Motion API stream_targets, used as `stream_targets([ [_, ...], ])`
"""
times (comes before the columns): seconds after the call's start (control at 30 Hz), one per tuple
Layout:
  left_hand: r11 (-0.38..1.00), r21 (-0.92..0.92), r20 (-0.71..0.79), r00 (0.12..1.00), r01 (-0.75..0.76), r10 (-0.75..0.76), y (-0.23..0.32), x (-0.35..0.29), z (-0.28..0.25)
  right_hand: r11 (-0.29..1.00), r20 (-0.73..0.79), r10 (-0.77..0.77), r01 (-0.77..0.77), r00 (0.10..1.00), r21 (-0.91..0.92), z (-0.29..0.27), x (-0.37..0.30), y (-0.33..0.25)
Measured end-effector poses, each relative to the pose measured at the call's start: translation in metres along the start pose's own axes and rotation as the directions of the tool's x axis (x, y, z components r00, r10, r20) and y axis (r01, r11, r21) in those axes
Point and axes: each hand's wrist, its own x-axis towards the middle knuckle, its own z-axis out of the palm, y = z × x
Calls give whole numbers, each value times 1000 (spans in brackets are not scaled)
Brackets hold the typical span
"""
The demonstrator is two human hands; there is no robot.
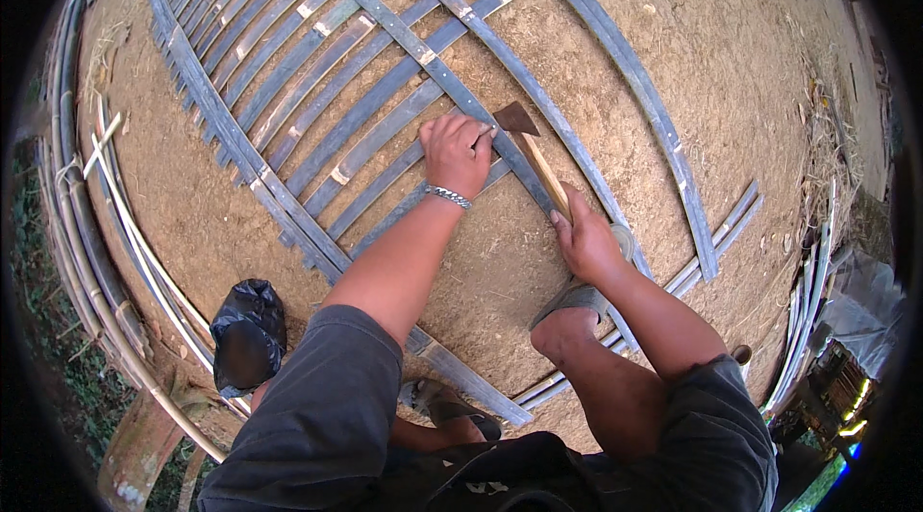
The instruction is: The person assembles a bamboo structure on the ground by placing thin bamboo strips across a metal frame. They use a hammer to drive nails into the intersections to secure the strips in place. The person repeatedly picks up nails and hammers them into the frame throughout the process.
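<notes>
My right hand [588,235] is closed round the wooden handle of a small hatchet [541,171]. Its dark, rusty head hovers at or just over a long grey bamboo slat [524,171]; I cannot tell whether they touch. My left hand [456,154], with a chain bracelet on the wrist, rests by that slat, close to the hatchet head. Its thumb and finger pinch at the slat's edge, perhaps on something too small to make out. Under and beside the hand run shorter cross slats [385,187] of a bamboo lattice, with small nail-like dots along the long slat.
The lattice's left edge is a doubled slat [252,161]. Two more long slats curve at right, one outermost [654,118]. A black plastic bag [248,334] sits at lower left. Bamboo poles [87,252] line the left side. My sandalled feet stand among the slats on bare soil.
</notes>
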Motion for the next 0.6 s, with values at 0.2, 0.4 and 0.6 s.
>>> stream_targets([
  [0.2, 1000, -1, -16, 1000, 16, -16, 0, -3, 0, 997, -111, 19, -11, 994, 78, 3, -1, 0],
  [0.4, 969, -214, 1, 992, 121, -124, -1, -1, -9, 994, -150, 24, -7, 988, 113, 2, -2, 5],
  [0.6, 993, 35, 1, 994, 113, -113, -8, 0, -42, 995, -205, -27, 46, 978, 89, 5, -8, 11],
])
